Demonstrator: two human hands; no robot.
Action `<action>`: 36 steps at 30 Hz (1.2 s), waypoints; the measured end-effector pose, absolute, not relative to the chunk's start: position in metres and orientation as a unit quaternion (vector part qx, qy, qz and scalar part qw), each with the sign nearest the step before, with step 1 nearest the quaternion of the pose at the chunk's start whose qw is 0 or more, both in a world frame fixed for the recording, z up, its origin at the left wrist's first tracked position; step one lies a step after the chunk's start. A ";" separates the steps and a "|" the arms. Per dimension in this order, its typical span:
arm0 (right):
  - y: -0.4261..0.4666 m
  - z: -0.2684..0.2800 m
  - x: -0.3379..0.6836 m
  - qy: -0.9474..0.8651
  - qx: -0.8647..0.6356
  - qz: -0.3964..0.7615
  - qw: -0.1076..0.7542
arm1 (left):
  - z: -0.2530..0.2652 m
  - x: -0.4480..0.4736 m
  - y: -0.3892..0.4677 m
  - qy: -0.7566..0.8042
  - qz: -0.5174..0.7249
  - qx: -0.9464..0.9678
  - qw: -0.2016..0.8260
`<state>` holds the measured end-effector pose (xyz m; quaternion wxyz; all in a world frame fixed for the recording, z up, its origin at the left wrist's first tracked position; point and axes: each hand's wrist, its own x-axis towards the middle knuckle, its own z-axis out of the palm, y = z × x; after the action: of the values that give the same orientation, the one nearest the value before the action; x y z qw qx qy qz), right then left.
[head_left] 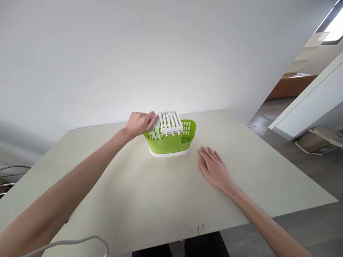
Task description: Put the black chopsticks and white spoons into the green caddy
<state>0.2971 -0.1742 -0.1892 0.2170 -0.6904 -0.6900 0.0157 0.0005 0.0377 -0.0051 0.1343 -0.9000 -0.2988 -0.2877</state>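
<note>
A green plastic cutlery caddy (168,145) with slotted walls stands upright on a white base (171,155) near the far side of the table. Across its middle sits a white slotted rack (171,121) with small hooks along the front edge. My left hand (139,123) is closed on a white plastic utensil (157,125) at the caddy's left compartment; the utensil's lower part is down inside, and its exact kind is partly hidden by my fingers. To the right of the caddy, my right hand (213,167) lies flat on the table, fingers stretched out, touching only the tabletop.
The pale table (150,200) backs onto a white wall (160,57). A grey cable (80,241) loops over the near left corner. Wire shelving (14,175) stands past the left edge. On the right, a clear plastic bag (318,139) rests on the floor.
</note>
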 end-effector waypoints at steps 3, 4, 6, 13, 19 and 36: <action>-0.175 -0.188 0.297 -0.692 -0.691 0.015 0.211 | -0.006 0.000 0.038 -0.316 -0.268 -0.890 0.190; -0.175 -0.188 0.297 -0.692 -0.691 0.015 0.209 | -0.006 0.001 0.038 -0.323 -0.265 -0.887 0.199; -0.175 -0.188 0.298 -0.691 -0.692 0.015 0.208 | -0.007 0.002 0.038 -0.335 -0.263 -0.881 0.204; -0.175 -0.190 0.298 -0.692 -0.690 0.014 0.210 | 0.005 0.006 0.039 -0.379 -0.275 -0.857 0.217; -0.175 -0.190 0.298 -0.691 -0.690 0.014 0.216 | 0.040 0.004 0.041 -0.417 -0.325 -0.822 0.211; -0.175 -0.194 0.299 -0.694 -0.685 0.004 0.221 | 0.057 -0.061 0.065 -0.590 -0.464 -0.657 0.071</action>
<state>0.2988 -0.1752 -0.1938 0.2206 -0.6853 -0.6940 0.0042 -0.0614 0.0649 0.0574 0.0706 -0.6567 -0.5903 -0.4640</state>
